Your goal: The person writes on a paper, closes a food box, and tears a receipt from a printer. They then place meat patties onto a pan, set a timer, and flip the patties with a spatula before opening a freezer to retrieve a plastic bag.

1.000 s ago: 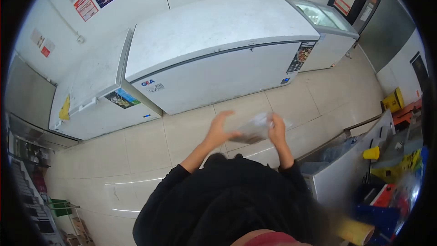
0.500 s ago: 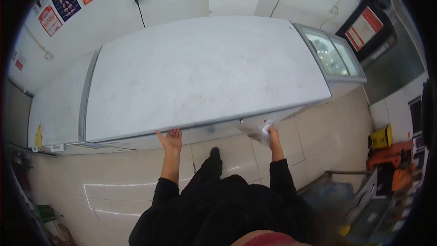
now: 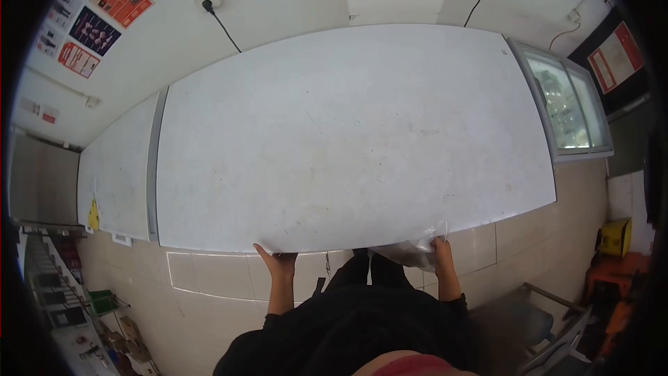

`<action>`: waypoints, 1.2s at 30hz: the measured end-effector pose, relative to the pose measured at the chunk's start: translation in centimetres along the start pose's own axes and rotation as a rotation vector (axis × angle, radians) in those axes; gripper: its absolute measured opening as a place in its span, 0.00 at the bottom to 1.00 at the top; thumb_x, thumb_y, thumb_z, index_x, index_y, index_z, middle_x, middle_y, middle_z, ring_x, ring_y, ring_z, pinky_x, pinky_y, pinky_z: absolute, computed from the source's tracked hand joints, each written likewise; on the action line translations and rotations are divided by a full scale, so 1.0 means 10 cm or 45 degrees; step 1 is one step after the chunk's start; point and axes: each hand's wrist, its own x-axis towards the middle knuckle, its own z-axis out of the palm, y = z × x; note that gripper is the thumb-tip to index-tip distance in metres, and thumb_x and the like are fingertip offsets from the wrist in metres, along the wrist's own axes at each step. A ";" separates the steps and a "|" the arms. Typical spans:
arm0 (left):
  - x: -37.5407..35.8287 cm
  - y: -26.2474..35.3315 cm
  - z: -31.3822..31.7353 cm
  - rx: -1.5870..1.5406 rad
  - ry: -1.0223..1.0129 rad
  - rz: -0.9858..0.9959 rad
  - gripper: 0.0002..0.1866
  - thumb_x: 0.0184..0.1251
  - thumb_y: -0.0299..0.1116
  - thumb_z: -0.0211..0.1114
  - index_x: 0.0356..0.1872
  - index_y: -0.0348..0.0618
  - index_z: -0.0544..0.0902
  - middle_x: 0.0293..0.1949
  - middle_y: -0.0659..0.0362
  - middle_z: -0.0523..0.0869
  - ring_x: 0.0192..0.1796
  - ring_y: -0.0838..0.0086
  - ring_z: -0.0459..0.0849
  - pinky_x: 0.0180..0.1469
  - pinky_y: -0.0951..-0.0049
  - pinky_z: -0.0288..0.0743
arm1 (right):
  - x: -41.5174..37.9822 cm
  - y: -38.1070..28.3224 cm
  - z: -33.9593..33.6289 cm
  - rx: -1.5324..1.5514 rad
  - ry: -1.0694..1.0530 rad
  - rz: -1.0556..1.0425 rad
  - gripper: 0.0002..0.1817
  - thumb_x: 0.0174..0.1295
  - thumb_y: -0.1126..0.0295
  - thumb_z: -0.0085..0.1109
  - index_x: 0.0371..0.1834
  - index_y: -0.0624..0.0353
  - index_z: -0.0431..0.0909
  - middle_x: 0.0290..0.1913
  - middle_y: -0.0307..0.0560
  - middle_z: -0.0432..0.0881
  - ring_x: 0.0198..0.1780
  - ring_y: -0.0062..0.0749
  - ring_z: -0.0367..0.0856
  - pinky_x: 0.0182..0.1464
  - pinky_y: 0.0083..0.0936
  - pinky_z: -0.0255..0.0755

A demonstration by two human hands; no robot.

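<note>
1. At left, meeting the front edge of the white lid (image 3: 348,132) with the left hand (image 3: 278,265), thumb spread, fingers partly hidden beneath; impossible to tell whether clamped.
2. Farther right, holding the clear plastic bag (image 3: 419,253) near that edge, between the hands, contents unclear.
3. At its right end, clamping the bag with the right hand (image 3: 443,255). Brought closer to the edge since moments ago, probably leaving mainly the left free for the lid.

left hand (image 3: 280,264): thumb spread, fingers partly hidden | right hand (image 3: 442,252): fingers curled closed | forearms (image 3: 281,295): forward, well apart
</note>
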 end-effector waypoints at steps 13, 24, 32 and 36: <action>0.04 -0.05 0.07 0.156 0.026 0.052 0.49 0.54 0.76 0.39 0.71 0.53 0.49 0.71 0.53 0.50 0.71 0.56 0.51 0.68 0.49 0.48 | -0.20 0.31 -0.21 1.295 -0.673 0.154 0.35 0.50 0.71 0.46 0.67 0.57 0.56 0.53 0.51 0.74 0.55 0.41 0.73 0.59 0.43 0.66; -0.50 0.37 0.43 0.417 -0.168 0.276 0.46 0.58 0.73 0.37 0.70 0.51 0.51 0.69 0.54 0.55 0.69 0.55 0.54 0.65 0.46 0.52 | -0.69 -0.26 -0.36 0.805 -0.719 -0.270 0.38 0.52 0.64 0.53 0.68 0.57 0.52 0.34 0.48 0.79 0.34 0.33 0.79 0.38 0.29 0.74; -0.93 1.40 1.42 0.414 -0.330 1.050 0.31 0.68 0.62 0.38 0.54 0.47 0.73 0.41 0.59 0.80 0.36 0.74 0.78 0.35 0.74 0.72 | -1.40 -2.09 -0.23 -0.111 -0.642 -1.045 0.42 0.50 0.53 0.60 0.65 0.66 0.58 0.32 0.43 0.79 0.33 0.29 0.77 0.37 0.22 0.68; -0.96 2.00 1.97 0.549 -0.600 1.138 0.27 0.70 0.56 0.44 0.39 0.39 0.75 0.30 0.58 0.78 0.35 0.69 0.77 0.43 0.66 0.73 | -1.62 -2.49 0.05 -0.594 -0.704 -1.450 0.27 0.50 0.65 0.56 0.56 0.62 0.71 0.37 0.45 0.82 0.34 0.32 0.77 0.36 0.25 0.68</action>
